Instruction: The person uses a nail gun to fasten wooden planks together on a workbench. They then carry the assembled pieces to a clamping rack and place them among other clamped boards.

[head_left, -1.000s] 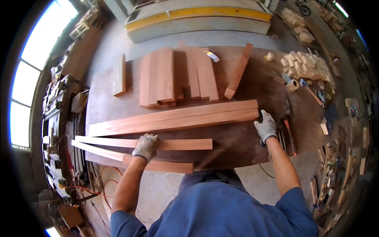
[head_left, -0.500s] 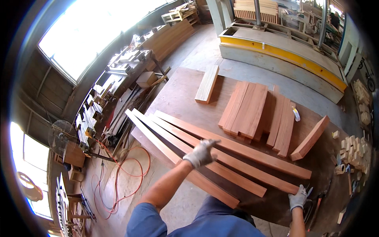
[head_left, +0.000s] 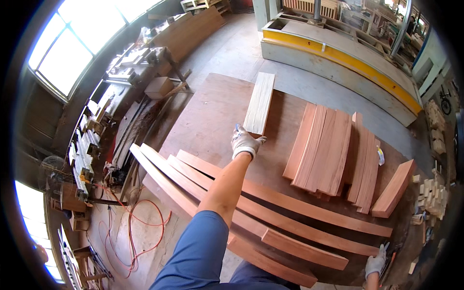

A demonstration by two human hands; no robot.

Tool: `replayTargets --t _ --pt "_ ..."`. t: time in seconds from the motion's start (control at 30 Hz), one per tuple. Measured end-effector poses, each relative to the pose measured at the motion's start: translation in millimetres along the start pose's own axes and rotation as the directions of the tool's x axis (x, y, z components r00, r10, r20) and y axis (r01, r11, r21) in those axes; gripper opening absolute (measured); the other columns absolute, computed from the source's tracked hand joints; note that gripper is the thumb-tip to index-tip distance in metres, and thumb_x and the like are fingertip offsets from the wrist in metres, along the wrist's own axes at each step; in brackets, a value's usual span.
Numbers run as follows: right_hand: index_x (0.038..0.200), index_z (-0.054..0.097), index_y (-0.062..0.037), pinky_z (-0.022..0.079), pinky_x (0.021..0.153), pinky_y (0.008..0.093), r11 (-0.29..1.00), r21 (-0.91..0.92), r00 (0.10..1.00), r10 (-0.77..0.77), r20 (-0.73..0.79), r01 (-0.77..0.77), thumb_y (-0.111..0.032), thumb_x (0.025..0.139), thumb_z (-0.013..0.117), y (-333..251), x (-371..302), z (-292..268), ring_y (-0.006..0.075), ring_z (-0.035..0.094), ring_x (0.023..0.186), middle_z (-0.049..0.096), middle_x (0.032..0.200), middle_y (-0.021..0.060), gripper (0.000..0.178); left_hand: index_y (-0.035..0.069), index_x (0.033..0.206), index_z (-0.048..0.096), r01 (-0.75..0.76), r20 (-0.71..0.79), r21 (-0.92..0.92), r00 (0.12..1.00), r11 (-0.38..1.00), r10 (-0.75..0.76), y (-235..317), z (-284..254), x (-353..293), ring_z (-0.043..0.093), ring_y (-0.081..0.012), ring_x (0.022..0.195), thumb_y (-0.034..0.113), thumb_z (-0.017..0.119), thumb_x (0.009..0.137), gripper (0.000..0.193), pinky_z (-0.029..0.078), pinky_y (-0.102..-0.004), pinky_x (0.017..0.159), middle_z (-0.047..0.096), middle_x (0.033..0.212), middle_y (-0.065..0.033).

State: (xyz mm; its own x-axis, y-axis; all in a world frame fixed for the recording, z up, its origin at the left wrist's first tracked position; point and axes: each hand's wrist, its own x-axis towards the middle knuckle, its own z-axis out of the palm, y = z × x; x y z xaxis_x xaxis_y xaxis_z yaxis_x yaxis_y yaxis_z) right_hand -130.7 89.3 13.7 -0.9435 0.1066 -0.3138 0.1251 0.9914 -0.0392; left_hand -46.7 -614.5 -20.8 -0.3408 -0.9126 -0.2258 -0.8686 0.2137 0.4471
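Observation:
My left hand, in a pale work glove, is stretched far over the table. Its fingers and thumb are apart at the near end of a pale, whitish wood block; no firm grip shows. Down at the lower right is my gloved right hand, fingers extended beside the right end of a long reddish board. Whether it touches that end I cannot tell. Several such long boards lie side by side across the table's near side, under my left forearm.
The brown table also bears a stack of shorter reddish planks and a separate thick plank. An orange hose loops over the floor at left. A yellow-edged machine bed stands beyond; small wood offcuts lie at right.
My left hand has gone from above the long boards forward to the pale block. My right hand stays by the board's end. The view has shifted, with the table appearing closer.

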Motion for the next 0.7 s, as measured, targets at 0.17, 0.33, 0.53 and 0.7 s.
replayTargets --t 0.17,0.33,0.53,0.7 --pt "0.139 0.058 -0.0028 0.047 0.108 0.0414 0.894 0.293 0.938 -0.294 -0.184 0.338 0.001 0.092 0.064 -122 -56 -57 0.0328 0.059 0.127 0.058 0.143 0.0182 0.048 -0.007 0.16 0.02 0.029 -0.033 0.002 0.999 1.0 -0.029 5 33 36 0.046 -0.0364 0.142 0.054 0.094 0.067 0.133 0.041 -0.0398 0.118 0.042 0.156 -0.0251" --pt "0.122 0.068 -0.0032 0.055 0.09 0.0391 0.427 0.373 0.544 -0.779 -0.311 0.824 -0.013 0.095 0.068 -295 -90 -60 0.0276 0.069 0.092 0.072 0.106 0.0124 0.029 -0.007 0.161 0.017 0.023 -0.017 -0.071 1.0 0.997 -0.024 -8 32 37 0.045 -0.0375 0.143 0.046 0.092 0.068 0.131 0.042 -0.0398 0.118 0.044 0.153 -0.0261" --pt "0.129 0.065 -0.0005 0.054 0.094 0.039 0.296 0.951 0.608 -0.74 0.289 -0.092 -0.038 0.104 0.063 -468 -70 70 0.0204 0.065 0.103 0.069 0.111 0.0092 0.045 -0.003 0.161 0.02 0.156 0.162 -0.197 0.979 0.968 -0.125 -10 -28 -40 0.043 -0.0409 0.145 0.047 0.093 0.067 0.129 0.042 -0.0419 0.118 0.04 0.156 -0.0308" --pt "0.138 0.058 -0.0045 0.056 0.098 0.0509 0.253 0.645 0.207 -0.81 0.549 -0.721 -0.06 0.103 0.054 -533 -43 118 0.0316 0.064 0.115 0.065 0.13 0.0155 0.066 -0.012 0.132 0.052 0.032 0.146 -0.502 0.988 0.864 0.048 -16 -25 -82 0.065 -0.0341 0.114 0.047 0.095 0.067 0.098 0.052 -0.0398 0.101 0.068 0.119 -0.0255"
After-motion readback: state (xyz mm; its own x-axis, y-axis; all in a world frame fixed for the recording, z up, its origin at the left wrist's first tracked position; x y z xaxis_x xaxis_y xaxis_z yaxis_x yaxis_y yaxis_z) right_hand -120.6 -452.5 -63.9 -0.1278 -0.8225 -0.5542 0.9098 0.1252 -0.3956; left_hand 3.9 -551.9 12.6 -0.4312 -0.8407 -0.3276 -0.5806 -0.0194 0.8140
